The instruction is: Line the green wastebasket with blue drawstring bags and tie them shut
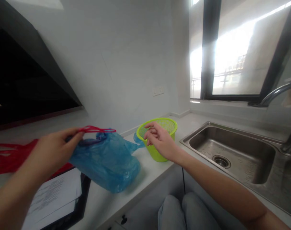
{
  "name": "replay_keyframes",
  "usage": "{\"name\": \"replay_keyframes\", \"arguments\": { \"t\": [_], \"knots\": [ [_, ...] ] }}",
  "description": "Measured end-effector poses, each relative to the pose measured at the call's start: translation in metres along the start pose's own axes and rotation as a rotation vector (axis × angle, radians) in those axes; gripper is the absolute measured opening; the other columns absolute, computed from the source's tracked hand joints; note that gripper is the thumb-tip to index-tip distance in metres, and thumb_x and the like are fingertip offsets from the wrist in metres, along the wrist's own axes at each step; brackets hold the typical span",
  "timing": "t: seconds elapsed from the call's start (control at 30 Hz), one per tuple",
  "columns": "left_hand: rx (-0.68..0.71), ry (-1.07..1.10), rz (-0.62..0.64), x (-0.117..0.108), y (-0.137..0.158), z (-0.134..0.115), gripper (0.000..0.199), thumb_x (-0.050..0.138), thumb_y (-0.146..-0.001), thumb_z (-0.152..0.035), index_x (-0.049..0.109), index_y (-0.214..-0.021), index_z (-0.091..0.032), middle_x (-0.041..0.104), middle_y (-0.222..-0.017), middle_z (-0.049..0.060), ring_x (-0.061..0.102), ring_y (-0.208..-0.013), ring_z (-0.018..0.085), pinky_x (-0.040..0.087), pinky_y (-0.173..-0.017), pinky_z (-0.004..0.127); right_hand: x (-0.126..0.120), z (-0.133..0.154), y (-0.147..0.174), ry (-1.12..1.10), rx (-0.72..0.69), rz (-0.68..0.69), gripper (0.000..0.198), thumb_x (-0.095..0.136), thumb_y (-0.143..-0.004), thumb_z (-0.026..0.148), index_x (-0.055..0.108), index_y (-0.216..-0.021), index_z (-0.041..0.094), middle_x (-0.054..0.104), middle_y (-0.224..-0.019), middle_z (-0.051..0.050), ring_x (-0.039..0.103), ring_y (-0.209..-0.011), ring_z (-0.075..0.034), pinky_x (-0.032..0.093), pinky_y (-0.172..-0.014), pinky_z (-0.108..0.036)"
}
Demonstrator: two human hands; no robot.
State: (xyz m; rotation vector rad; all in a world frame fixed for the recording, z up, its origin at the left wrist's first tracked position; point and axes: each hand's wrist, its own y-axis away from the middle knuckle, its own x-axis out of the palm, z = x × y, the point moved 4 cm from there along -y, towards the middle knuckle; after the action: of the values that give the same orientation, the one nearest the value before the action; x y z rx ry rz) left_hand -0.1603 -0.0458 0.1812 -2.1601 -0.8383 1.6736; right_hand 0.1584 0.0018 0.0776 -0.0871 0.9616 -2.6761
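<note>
A thin red plastic loop point(97, 129) sticks out from the pinched fingertips of my left hand point(55, 144). Right beside those fingers, a crumpled, translucent blue plastic bag point(112, 163) bulges over the counter; whether the loop belongs to it I cannot tell. Red plastic point(15, 156) lies bunched behind my left wrist. My right hand point(160, 140) is raised in front of a lime-green mesh basket point(157, 155), fingers loosely bent and holding nothing. Part of the basket's rim is hidden by that hand. Another bit of blue plastic point(137, 139) shows left of the basket.
A steel sink point(231, 153) with a curved faucet point(277, 94) is set into the white counter point(133, 199) on the right. Printed sheets point(55, 195) lie on a dark tray-like board at lower left. A dark slanted hood point(28, 80) hangs above at left.
</note>
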Motion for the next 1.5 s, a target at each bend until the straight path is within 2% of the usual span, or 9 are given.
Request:
{"name": "replay_keyframes", "arguments": {
  "t": [0.17, 0.27, 0.4, 0.5, 0.83, 1.07, 1.2, 1.33, 1.5],
  "knots": [
    [0.042, 0.142, 0.231, 0.056, 0.041, 0.012, 0.038, 0.055, -0.088, -0.050, 0.074, -0.106, -0.022, 0.076, -0.105, 0.003, 0.066, -0.103, 0.031, 0.049, -0.090, 0.037, 0.065, -0.026, 0.002, 0.183, 0.041, 0.234, 0.057, 0.058, -0.095, 0.034, 0.040, -0.148, 0.025, 0.070, -0.096, -0.004, 0.066, -0.073, -0.016, 0.052, -0.072, -0.030],
    [0.044, 0.305, 0.297, 0.074, 0.056, 0.015, 0.044, 0.057, -0.086, -0.057, 0.075, -0.105, -0.022, 0.076, -0.103, 0.004, 0.067, -0.101, 0.031, 0.051, -0.090, 0.036, 0.099, -0.054, -0.004, 0.257, 0.077, 0.263, 0.072, 0.068, -0.089, 0.043, 0.039, -0.151, 0.022, 0.070, -0.111, -0.010, 0.067, -0.090, -0.023, 0.050, -0.079, -0.034],
    [-0.009, 0.435, 0.289, 0.083, 0.064, 0.029, 0.048, 0.058, -0.083, -0.060, 0.078, -0.099, -0.019, 0.077, -0.101, 0.008, 0.068, -0.101, 0.032, 0.053, -0.090, 0.038, 0.129, -0.084, -0.008, 0.195, 0.147, 0.202, 0.026, 0.066, -0.091, 0.035, 0.070, -0.111, 0.018, 0.071, -0.090, -0.006, 0.065, -0.082, -0.020, 0.047, -0.073, -0.030],
    [-0.068, 0.476, 0.229, 0.080, 0.065, 0.049, 0.039, 0.054, -0.085, -0.049, 0.079, -0.092, -0.021, 0.077, -0.103, 0.007, 0.066, -0.109, 0.031, 0.051, -0.098, 0.038, 0.135, -0.090, -0.004, 0.195, 0.110, 0.177, 0.020, 0.061, -0.094, 0.030, 0.072, -0.083, 0.018, 0.066, -0.071, -0.002, 0.058, -0.068, -0.016, 0.040, -0.065, -0.027],
    [-0.334, 0.315, 0.045, 0.064, 0.078, 0.132, 0.024, 0.059, -0.082, -0.039, 0.074, -0.096, -0.027, 0.076, -0.093, 0.000, 0.068, -0.099, 0.031, 0.052, -0.091, 0.045, 0.134, -0.098, 0.014, -0.067, 0.148, 0.224, 0.018, 0.060, -0.092, 0.023, 0.067, -0.075, 0.018, 0.063, -0.076, 0.000, 0.056, -0.073, -0.014, 0.045, -0.068, -0.025],
    [0.031, -0.061, -0.115, 0.052, 0.095, 0.094, 0.047, 0.042, -0.093, -0.057, 0.069, -0.116, -0.025, 0.060, -0.132, 0.012, 0.050, -0.128, 0.040, 0.037, -0.107, 0.061, 0.161, -0.096, 0.020, -0.251, 0.158, 0.211, 0.018, 0.063, -0.093, 0.035, 0.069, -0.086, 0.019, 0.068, -0.097, -0.004, 0.064, -0.089, -0.017, 0.053, -0.066, -0.025],
    [0.162, -0.068, 0.158, 0.067, 0.099, 0.079, 0.040, 0.050, -0.089, -0.055, 0.073, -0.108, -0.029, 0.070, -0.121, 0.010, 0.055, -0.124, 0.039, 0.026, -0.111, 0.062, 0.173, -0.088, 0.022, -0.423, 0.208, 0.234, 0.022, 0.063, -0.092, 0.041, 0.071, -0.092, 0.020, 0.071, -0.102, -0.005, 0.068, -0.094, -0.020, 0.056, -0.067, -0.027],
    [0.149, -0.012, 0.237, 0.079, 0.098, 0.085, 0.042, 0.052, -0.088, -0.053, 0.071, -0.112, -0.024, 0.074, -0.101, 0.010, 0.065, -0.102, 0.033, 0.039, -0.104, 0.050, 0.172, -0.072, 0.023, -0.458, 0.096, 0.337, 0.023, 0.061, -0.092, 0.038, 0.073, -0.086, 0.019, 0.073, -0.113, -0.005, 0.067, -0.099, -0.018, 0.055, -0.078, -0.028],
    [0.136, 0.129, 0.316, 0.080, 0.111, 0.071, 0.048, 0.055, -0.089, -0.056, 0.067, -0.121, -0.022, 0.072, -0.112, 0.010, 0.066, -0.100, 0.030, 0.051, -0.086, 0.038, 0.172, -0.070, 0.020, -0.530, 0.085, 0.412, 0.027, 0.061, -0.092, 0.041, 0.075, -0.089, 0.019, 0.072, -0.114, -0.006, 0.067, -0.097, -0.018, 0.054, -0.079, -0.027]
  ]
}}
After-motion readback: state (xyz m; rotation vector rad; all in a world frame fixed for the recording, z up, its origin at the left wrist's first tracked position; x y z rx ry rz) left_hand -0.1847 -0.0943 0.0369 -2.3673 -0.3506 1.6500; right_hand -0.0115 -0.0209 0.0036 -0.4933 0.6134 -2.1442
